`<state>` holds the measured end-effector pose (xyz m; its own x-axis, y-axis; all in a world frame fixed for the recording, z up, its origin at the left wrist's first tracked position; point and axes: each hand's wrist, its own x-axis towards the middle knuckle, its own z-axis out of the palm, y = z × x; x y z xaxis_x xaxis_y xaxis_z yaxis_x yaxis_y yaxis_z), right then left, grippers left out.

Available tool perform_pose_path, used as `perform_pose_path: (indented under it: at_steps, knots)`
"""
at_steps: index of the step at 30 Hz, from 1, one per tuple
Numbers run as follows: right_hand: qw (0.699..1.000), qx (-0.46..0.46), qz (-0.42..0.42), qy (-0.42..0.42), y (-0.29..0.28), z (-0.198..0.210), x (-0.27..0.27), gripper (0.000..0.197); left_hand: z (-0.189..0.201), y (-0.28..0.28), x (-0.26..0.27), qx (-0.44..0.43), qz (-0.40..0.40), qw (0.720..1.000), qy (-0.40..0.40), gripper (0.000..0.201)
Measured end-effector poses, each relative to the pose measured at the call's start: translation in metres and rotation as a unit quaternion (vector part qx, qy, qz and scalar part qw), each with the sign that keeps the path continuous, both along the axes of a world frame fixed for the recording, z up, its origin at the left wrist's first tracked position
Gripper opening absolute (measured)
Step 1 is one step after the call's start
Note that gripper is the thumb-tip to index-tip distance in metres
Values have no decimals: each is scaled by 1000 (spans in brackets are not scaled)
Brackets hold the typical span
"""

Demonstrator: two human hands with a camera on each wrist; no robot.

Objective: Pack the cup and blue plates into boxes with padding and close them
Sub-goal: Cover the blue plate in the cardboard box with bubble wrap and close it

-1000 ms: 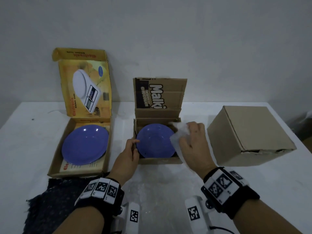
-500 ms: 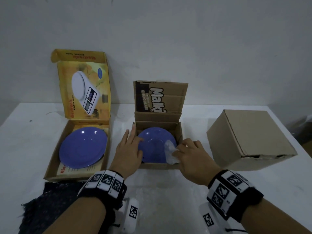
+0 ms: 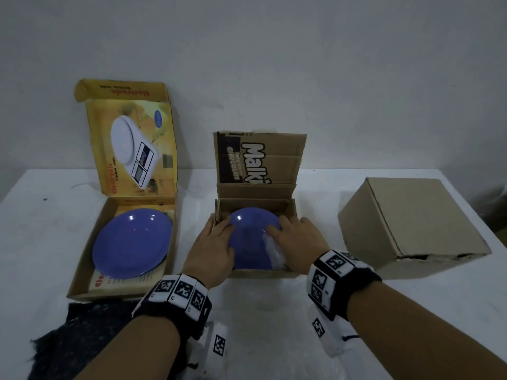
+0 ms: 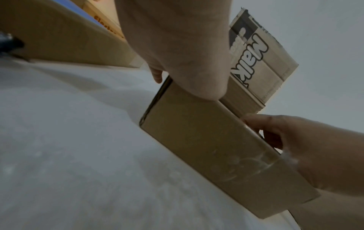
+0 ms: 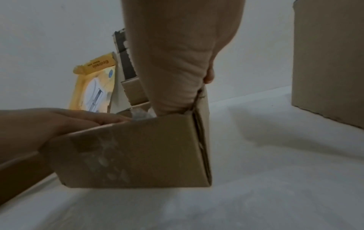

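Both hands reach forward over the near wall of the middle box (image 3: 260,273), lid flap upright. Left hand (image 3: 212,249) lies flat, fingers straight, on the left rim of the blue plate (image 3: 251,237) inside. Right hand (image 3: 297,242), fingers extended, presses white padding (image 3: 271,249) down at the plate's right edge against the box wall. Second blue plate (image 3: 133,244) sits in the open yellow box (image 3: 82,270) left. Closed brown box (image 3: 411,226) right, bare worktop (image 3: 274,311) between.

Both forearms are bare, each wrist wears a black band (image 3: 175,303) with white square-code tags, and a white tagged camera unit (image 3: 326,333) hangs below
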<state>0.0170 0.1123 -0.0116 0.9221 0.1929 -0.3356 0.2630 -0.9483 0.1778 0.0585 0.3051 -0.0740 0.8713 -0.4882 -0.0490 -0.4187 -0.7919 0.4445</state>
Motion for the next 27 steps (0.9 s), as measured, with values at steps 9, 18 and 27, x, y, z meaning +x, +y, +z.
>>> perform_pose_path:
  at_steps: [9, 18, 27]
  knots:
    - [986, 70, 37, 145, -23, 28, 1, 18, 7, -4, -5, 6, 15, 1000, 8, 53]
    - [998, 12, -14, 68, -7, 11, 4, 33, 14, -5, -5, 5, 12, 1000, 21, 52]
    - [990, 52, 41, 123, -10, 21, 7, 23, 6, -4, -5, -19, 51, 996, 68, 52]
